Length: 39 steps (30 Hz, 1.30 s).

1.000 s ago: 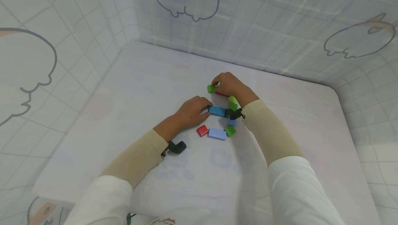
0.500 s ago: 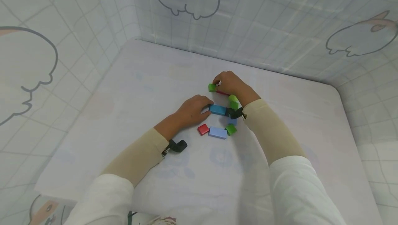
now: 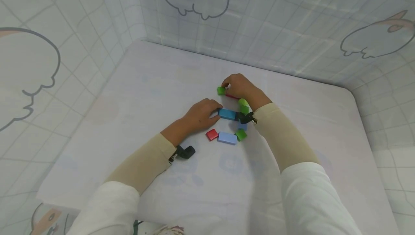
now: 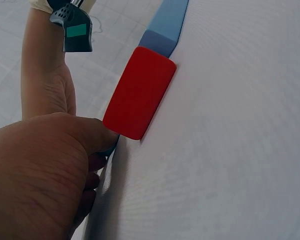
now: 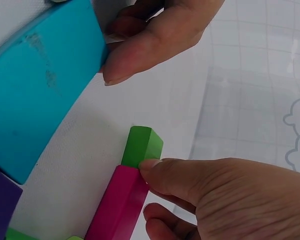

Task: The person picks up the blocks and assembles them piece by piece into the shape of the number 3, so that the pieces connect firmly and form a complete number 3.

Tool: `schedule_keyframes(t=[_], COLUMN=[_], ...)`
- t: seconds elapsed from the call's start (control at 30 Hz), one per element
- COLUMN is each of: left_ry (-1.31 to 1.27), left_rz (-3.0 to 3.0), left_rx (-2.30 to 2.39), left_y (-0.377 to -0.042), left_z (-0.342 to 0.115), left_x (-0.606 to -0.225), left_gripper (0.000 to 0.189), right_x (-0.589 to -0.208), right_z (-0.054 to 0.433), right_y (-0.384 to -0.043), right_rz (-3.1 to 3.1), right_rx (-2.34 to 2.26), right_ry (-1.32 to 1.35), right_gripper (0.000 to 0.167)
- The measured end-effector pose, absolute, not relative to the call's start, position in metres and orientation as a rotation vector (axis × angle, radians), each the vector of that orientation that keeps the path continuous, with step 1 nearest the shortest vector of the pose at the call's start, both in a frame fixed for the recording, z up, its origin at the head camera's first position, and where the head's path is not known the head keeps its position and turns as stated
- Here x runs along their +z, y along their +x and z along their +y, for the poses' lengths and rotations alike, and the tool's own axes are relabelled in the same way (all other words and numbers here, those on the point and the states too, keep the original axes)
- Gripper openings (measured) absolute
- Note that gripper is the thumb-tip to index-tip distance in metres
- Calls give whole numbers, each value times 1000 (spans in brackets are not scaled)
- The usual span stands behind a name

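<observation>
My left hand (image 3: 201,115) holds the left end of a flat blue block (image 3: 227,114) between thumb and fingers; the right wrist view shows the thumb at that block's (image 5: 45,95) edge. My right hand (image 3: 239,86) is farther back, pinching a small green block (image 3: 221,91) at the end of a long magenta block (image 5: 117,202). Its thumb (image 5: 177,172) lies where these two blocks meet, and its index finger is mostly hidden in the right wrist view. Below the left hand's thumb in the head view lies a red block (image 3: 212,134), separate from the hand.
A light blue block (image 3: 227,138) and a green block (image 3: 241,134) continue from the red one. Yellow-green (image 3: 243,102) and green (image 3: 244,110) pieces stand by the right wrist, near a purple block (image 5: 2,205). Patterned curtain walls (image 3: 259,22) surround the white tabletop (image 3: 155,83).
Both hands keep their places on the blocks, with hardly any movement. The whole head view has shifted slightly.
</observation>
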<state>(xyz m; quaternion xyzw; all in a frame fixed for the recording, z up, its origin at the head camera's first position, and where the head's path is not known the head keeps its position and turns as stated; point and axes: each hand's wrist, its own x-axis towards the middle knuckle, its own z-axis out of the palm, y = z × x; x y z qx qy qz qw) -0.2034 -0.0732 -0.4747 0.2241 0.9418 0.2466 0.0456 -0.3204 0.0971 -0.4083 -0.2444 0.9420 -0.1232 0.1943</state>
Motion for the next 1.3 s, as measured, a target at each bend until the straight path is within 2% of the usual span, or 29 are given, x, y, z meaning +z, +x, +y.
schedule_keyframes(t=[1.3], left_ry=[708], left_rz=[2853], left_rx=[772], left_y=[-201], left_z=[-76], left_x=[-473], left_gripper=[43], right_x=[-409], right_z=[93], right_y=[-320], right_rz=[2676], right_rx=[-321], right_ry=[-723], right_gripper=[32])
